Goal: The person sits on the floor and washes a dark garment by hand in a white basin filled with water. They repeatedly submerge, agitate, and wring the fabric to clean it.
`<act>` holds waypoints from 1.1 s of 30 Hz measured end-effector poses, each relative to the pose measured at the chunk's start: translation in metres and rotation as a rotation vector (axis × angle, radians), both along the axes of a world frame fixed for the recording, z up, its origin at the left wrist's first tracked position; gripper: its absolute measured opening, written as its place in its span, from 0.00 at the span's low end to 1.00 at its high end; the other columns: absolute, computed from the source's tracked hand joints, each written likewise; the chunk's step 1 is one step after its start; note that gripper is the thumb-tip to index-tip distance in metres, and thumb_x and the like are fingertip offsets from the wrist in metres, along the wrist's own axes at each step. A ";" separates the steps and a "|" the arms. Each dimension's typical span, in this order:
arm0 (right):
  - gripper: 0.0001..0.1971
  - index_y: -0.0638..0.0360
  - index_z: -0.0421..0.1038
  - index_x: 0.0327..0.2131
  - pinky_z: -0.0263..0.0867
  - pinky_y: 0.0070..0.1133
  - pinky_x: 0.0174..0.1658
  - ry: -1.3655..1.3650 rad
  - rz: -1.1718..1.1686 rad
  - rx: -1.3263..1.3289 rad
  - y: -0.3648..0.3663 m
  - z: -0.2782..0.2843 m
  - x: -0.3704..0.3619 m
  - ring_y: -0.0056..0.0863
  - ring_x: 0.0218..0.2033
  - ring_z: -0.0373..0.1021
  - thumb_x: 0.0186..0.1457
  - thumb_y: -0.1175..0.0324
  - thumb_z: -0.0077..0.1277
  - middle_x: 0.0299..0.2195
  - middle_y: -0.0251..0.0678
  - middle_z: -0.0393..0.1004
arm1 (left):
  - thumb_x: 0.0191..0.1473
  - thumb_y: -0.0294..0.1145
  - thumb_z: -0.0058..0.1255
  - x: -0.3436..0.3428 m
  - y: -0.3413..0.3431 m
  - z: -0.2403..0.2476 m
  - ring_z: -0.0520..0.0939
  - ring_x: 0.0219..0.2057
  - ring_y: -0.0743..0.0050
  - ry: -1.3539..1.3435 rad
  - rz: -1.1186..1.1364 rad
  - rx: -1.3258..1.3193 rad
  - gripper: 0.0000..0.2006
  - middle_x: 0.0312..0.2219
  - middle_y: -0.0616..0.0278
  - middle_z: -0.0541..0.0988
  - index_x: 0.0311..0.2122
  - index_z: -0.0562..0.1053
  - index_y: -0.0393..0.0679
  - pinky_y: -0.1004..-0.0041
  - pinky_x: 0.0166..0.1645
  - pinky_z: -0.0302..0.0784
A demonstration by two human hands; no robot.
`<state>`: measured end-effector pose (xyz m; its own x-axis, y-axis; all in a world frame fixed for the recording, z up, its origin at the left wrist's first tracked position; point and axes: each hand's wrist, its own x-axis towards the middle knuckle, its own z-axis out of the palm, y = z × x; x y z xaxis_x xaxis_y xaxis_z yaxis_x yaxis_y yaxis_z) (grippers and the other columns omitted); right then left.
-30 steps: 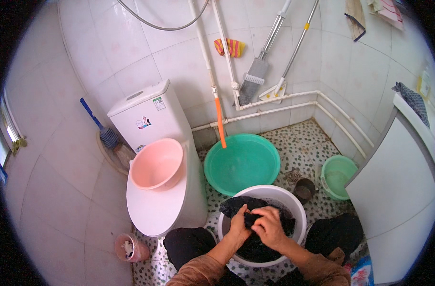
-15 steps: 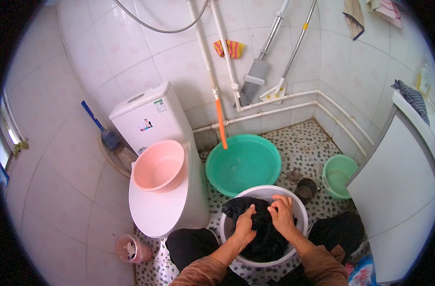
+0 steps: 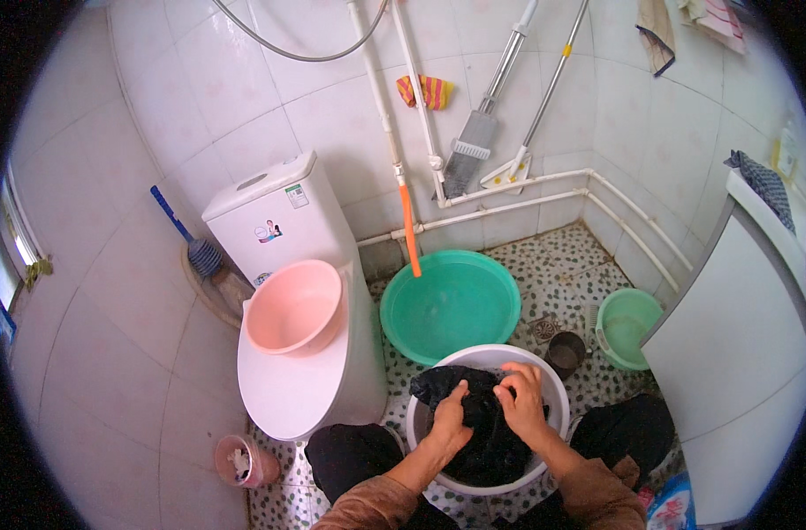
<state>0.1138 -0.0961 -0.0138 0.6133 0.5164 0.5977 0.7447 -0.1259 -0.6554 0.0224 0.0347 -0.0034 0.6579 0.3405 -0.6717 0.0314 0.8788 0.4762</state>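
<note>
A black cloth garment (image 3: 489, 439) lies bunched in a white basin (image 3: 558, 394) between my knees. My left hand (image 3: 450, 422) is closed on a fold of it at the left, thumb uppermost. On the right side of the same cloth, my right hand (image 3: 521, 408) has its fingers bent and gathered at the fabric. The part pinched under the right fingertips is hidden. Just beyond the white basin stands a wide green basin (image 3: 452, 305), with an orange hose (image 3: 409, 230) hanging down to its rim.
A pink basin (image 3: 294, 306) rests on the closed lid of the toilet (image 3: 288, 397) at left. To the right stand a dark cup (image 3: 566, 353), a small light-green bucket (image 3: 628, 329) and a white cabinet (image 3: 739, 353). A pink bin (image 3: 260, 466) is at lower left.
My right hand's fingers have shifted slightly on the cloth. The left hand keeps its hold, and the basins stay where they were.
</note>
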 end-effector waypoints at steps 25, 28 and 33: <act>0.06 0.58 0.69 0.28 0.58 0.40 0.54 0.027 0.073 -0.023 0.009 -0.007 -0.002 0.46 0.48 0.64 0.49 0.73 0.58 0.49 0.43 0.71 | 0.62 0.46 0.53 -0.001 0.000 -0.012 0.75 0.37 0.63 0.004 -0.031 0.004 0.13 0.35 0.60 0.75 0.35 0.72 0.46 0.59 0.42 0.73; 0.08 0.59 0.69 0.28 0.58 0.40 0.54 0.080 -0.015 -0.001 0.007 -0.017 0.010 0.46 0.48 0.64 0.48 0.75 0.59 0.49 0.43 0.71 | 0.61 0.46 0.54 0.000 0.004 -0.014 0.75 0.37 0.63 -0.042 -0.032 0.030 0.13 0.33 0.60 0.75 0.34 0.72 0.47 0.59 0.43 0.73; 0.08 0.57 0.69 0.28 0.56 0.38 0.57 -0.030 0.300 0.029 0.003 0.015 -0.039 0.45 0.52 0.65 0.49 0.72 0.60 0.51 0.39 0.72 | 0.63 0.42 0.51 -0.001 0.007 -0.029 0.74 0.30 0.70 -0.108 0.046 -0.010 0.13 0.24 0.66 0.72 0.29 0.71 0.48 0.68 0.36 0.72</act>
